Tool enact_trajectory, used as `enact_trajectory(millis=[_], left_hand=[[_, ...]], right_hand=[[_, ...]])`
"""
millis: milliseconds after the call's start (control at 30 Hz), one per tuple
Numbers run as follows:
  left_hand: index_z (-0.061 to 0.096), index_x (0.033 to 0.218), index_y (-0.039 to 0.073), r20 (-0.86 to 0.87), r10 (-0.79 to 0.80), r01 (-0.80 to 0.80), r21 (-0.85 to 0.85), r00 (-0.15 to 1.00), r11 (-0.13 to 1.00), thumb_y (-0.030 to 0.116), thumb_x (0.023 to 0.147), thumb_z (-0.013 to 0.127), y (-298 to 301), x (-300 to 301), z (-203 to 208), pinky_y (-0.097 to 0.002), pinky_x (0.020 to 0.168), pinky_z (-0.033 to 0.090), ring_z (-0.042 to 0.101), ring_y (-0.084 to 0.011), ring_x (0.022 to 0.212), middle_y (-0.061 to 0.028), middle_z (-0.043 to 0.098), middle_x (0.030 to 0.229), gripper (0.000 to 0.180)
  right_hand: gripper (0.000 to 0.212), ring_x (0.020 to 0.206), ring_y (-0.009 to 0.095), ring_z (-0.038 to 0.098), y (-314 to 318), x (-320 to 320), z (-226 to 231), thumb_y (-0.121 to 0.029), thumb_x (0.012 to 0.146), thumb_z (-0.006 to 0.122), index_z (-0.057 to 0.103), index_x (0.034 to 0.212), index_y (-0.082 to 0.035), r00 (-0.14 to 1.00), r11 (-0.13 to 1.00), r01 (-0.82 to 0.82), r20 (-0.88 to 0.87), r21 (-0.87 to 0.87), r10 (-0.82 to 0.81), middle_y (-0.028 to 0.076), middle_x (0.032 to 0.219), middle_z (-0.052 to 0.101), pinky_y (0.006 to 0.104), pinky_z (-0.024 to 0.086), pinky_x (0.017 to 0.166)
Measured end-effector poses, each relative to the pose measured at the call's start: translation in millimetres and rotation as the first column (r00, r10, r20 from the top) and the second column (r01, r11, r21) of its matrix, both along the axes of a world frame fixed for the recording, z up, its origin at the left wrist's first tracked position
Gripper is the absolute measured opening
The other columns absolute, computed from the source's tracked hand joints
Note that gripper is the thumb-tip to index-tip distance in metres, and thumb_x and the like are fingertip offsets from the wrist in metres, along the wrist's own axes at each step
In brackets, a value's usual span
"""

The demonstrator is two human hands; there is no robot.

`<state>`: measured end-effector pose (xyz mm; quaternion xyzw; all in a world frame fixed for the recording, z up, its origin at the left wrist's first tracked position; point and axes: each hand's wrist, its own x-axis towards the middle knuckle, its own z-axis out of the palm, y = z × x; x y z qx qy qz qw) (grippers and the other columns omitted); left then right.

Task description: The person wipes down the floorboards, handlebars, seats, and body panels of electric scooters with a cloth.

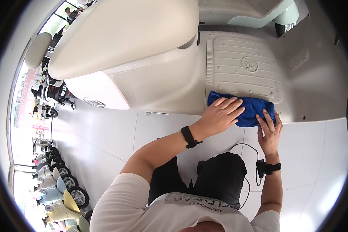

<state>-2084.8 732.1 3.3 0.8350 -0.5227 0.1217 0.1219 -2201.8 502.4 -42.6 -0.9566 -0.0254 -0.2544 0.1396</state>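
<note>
A blue cloth lies bunched along the near edge of a cream scooter's ribbed footboard, partly over the rim. My left hand holds its left part from above, fingers bent over the fabric. At the cloth's right end, my right hand grips it with the fingers on top and the thumb toward its near side. The cloth hides the footboard's near edge beneath it.
The scooter's cream seat and rear body rise to the left, its front shield to the right. A black cable hangs by my right wrist. Several scooters stand at the far left on the tiled floor.
</note>
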Motion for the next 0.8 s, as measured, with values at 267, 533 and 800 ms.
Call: enact_trajectory(millis=[267,533,800], left_hand=[[0.05,0.14,0.016,-0.026,0.062,-0.061,0.031,0.998,0.998,0.035,0.08,0.074,-4.7,1.2,3.2,-0.0433,0.109,0.033,0.045,-0.0215,0.134,-0.0055,0.049,0.145,0.067],[0.048,0.142,0.017,-0.027,0.139,-0.137,0.086,0.99,0.987,0.038,0.081,0.073,48.3,3.8,12.3,-0.0419,0.107,0.034,0.044,-0.0219,0.134,-0.0054,0.048,0.145,0.069],[0.051,0.14,0.016,0.04,0.339,-0.341,0.135,0.94,0.93,0.043,0.079,0.073,102.5,5.1,21.4,-0.0414,0.107,0.036,0.045,-0.0242,0.131,-0.0058,0.05,0.143,0.07]], right_hand=[[0.076,0.14,0.042,0.029,1.4,11.4,7.8,0.005,0.067,0.062,0.053,0.139,-0.019,0.998,0.987,0.018,-0.07,0.159,-0.007,0.006,0.151,0.042,0.0527,0.024,0.116],[0.077,0.141,0.044,0.027,54.5,39.2,24.8,-0.012,0.066,0.076,0.053,0.139,-0.016,0.983,0.979,-0.152,-0.084,0.136,0.164,0.006,0.153,0.038,0.0591,0.026,0.111],[0.083,0.141,0.04,0.027,101.6,75.6,32.4,-0.035,0.071,0.082,0.047,0.144,-0.02,0.943,0.95,-0.312,-0.117,0.014,0.312,0.005,0.156,0.032,0.0556,0.03,0.112]])
